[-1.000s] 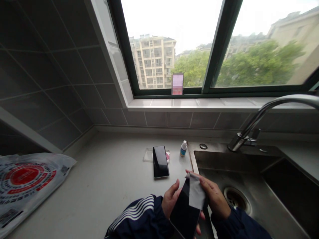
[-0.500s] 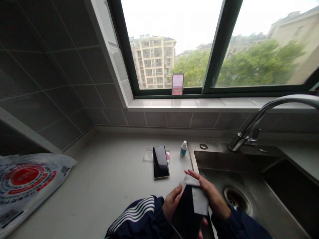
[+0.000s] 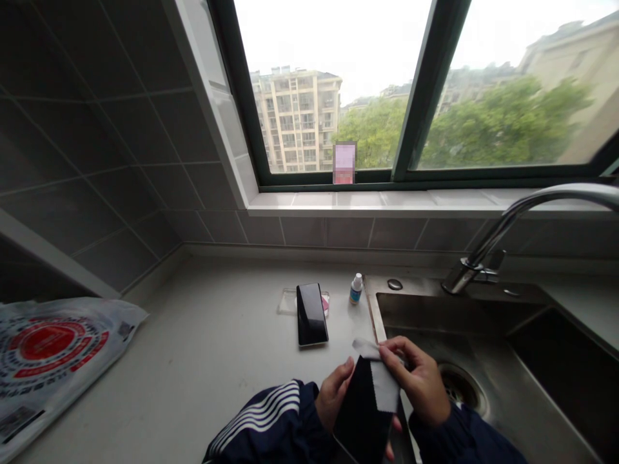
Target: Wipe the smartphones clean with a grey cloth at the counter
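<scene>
My left hand (image 3: 334, 392) is wrapped around a dark flat device (image 3: 362, 412), its thumb on the near-left edge and fingertips showing at the right edge. A light grey cloth (image 3: 385, 386) with a zigzag edge lies over the device's upper right part. My right hand (image 3: 420, 380) pinches the cloth near its top between thumb and fingers. Beyond my hands, a black phone (image 3: 312, 314) rests partly on a clear case (image 3: 287, 301) on the counter. A small white-capped bottle (image 3: 356, 290) stands upright beside the sink.
The steel sink (image 3: 435, 314) with its drain is at the right, under a curved chrome faucet (image 3: 476, 248). A printed plastic bag (image 3: 58, 348) lies at the left of the counter (image 3: 203, 335). The window (image 3: 329, 187) is behind.
My right hand has gone from lying flat with extended fingers along the cloth to pinching its upper part. The cloth's top corner is now bunched. My left hand has hardly moved.
</scene>
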The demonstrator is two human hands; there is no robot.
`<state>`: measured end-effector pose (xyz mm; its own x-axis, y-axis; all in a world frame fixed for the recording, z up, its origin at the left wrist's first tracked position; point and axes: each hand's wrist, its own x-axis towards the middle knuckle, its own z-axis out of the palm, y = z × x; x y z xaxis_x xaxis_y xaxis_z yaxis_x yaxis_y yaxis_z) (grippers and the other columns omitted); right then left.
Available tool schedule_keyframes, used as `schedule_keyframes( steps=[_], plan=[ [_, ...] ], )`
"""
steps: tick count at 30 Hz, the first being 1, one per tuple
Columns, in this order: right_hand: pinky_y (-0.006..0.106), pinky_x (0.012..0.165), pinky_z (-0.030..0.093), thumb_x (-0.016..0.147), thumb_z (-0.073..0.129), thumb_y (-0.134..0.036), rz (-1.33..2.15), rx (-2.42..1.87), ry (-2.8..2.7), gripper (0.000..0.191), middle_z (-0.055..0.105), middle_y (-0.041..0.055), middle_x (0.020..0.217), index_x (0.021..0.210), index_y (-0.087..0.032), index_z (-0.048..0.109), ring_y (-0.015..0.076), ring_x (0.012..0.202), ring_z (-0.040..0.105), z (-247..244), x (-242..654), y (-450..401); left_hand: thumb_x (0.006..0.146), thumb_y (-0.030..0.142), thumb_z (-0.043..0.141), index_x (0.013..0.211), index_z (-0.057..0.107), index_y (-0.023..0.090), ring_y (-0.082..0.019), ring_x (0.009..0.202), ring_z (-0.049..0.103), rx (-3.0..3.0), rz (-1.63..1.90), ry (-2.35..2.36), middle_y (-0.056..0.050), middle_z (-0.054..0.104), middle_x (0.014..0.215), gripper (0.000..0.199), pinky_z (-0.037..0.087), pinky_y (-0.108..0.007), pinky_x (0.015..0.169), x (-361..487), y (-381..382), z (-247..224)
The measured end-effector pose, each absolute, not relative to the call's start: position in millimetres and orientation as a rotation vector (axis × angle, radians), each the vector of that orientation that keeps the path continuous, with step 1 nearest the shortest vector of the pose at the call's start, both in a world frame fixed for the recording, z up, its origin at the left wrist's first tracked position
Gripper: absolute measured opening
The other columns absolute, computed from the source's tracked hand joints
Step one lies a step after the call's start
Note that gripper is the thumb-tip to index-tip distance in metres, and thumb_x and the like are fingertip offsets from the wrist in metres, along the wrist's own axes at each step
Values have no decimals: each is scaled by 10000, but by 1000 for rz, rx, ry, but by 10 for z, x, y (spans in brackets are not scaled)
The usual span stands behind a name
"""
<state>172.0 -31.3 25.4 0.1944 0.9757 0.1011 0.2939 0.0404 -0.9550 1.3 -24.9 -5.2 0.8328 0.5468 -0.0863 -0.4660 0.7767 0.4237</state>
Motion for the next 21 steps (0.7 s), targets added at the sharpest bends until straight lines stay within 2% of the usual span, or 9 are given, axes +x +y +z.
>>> schedule_keyframes(
  steps=[2,7,10,14,17,21],
  plan=[
    [303,665,516,798,661,-567,828,-1474,-1295,345,707,50,836,791,-222,673,235,760,647,254,1732,-318,838,716,304,1267,565,57,-340,835,676,423,418,170,-217,681,1045,829,412,-563,890,-20,-243,-132],
    [363,867,508,800,655,-576,823,-1432,-1336,368,732,84,906,805,-218,740,287,906,665,256,1735,-316,839,752,223,1187,610,8,-291,725,675,465,284,209,-212,687,993,908,441,-501,837,-78,-257,-273],
    [377,860,530,816,643,-569,872,-1415,-1349,384,752,84,946,910,-220,773,289,901,690,246,1728,-311,821,776,223,1149,631,19,-281,713,677,483,274,236,-194,688,980,920,463,-452,781,-73,-267,-300],
    [426,930,522,798,666,-562,973,-1397,-1390,427,747,98,1061,1033,-221,765,328,1020,680,220,1737,-300,807,786,251,1146,638,45,-272,695,673,493,239,286,-159,687,961,903,464,-414,712,-59,-272,-269],
    [442,950,512,790,666,-569,1001,-1381,-1404,439,739,103,1086,1036,-218,761,339,1053,666,203,1747,-293,803,778,292,1152,644,59,-258,675,663,501,225,299,-142,694,910,874,463,-410,717,-50,-277,-256],
    [422,925,513,805,645,-562,1044,-1336,-1424,415,738,90,1019,996,-208,748,314,984,673,203,1768,-275,771,788,349,1167,631,48,-264,671,660,475,220,274,-152,693,894,885,467,-408,704,-40,-286,-289]
  ],
)
